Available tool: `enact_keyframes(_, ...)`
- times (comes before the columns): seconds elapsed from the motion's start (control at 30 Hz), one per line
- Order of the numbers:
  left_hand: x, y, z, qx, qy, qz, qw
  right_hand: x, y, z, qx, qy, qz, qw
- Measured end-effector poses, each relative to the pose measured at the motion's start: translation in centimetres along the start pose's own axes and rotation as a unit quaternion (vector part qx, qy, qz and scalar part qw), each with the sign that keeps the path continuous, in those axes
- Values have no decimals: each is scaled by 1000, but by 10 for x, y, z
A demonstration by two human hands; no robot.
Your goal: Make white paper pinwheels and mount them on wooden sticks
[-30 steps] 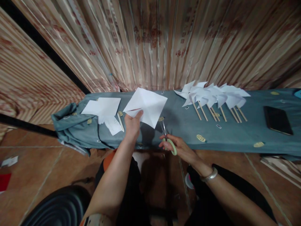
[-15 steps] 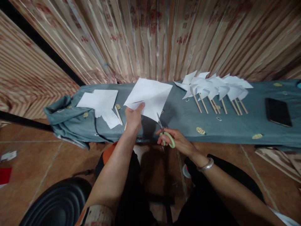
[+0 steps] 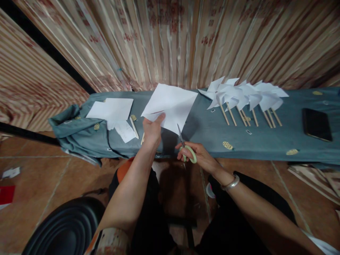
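Green-handled metal scissors have come over to the near corner of your big white square paper sheet; a second ago the tips were still off to the right of it. Closest to you, your right hand is curled around the handles at the near edge of the long table under a grey-green cloth. One blade overlaps the corner; can't tell from here whether the other is tucked underneath.

Further in, your left hand is closed in a pinch on the sheet, thumb on top, fingers hidden. The sheet's held up over the table, left of its middle, its far corner near the back edge. There's already a slit running in from its left corner, ending by your thumb.

For this snip, I'd line the blades up corner to centre, keep that left thumb out of the path and stop well short of the middle, or the sheet could tear through. Turning the paper beats twisting your wrist imo. Use the white paper pinwheels on wooden sticks, along the back edge to the right, as your reference.
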State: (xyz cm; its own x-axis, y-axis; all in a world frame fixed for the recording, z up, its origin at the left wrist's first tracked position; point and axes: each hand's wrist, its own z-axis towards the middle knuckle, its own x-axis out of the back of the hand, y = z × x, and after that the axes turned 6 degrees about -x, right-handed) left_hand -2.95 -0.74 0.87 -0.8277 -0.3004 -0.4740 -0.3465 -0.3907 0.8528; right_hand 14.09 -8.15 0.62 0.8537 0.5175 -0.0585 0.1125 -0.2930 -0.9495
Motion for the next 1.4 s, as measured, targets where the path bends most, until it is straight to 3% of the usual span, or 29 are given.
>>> enact_keyframes(1.4, 2, 3, 1, -8, 4, 24, 1000, -6, 8, 4, -31, 46, 58, 997)
